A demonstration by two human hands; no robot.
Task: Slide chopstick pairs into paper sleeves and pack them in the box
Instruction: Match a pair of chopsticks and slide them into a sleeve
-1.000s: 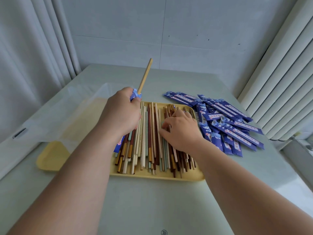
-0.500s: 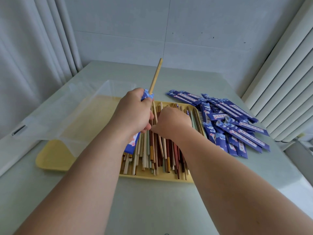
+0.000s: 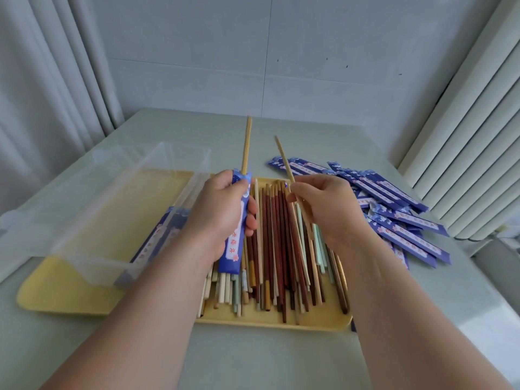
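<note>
Held a blue paper sleeve (image 3: 235,243) upright in the left hand (image 3: 222,218), fingers curled round it, one tan chopstick (image 3: 246,147) jutting from its top. Pinched a second tan chopstick (image 3: 284,161) between thumb and fingers of the right hand (image 3: 329,209), tip tilted up, near the sleeve. Worked above loose chopsticks (image 3: 281,249) heaped on a yellow tray (image 3: 270,323). Had a clear plastic box (image 3: 98,220) on the tray's left end, spare blue sleeves (image 3: 394,215) piled at right.

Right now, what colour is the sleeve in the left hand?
Sleeve: blue with pink flowers; head view.
</note>
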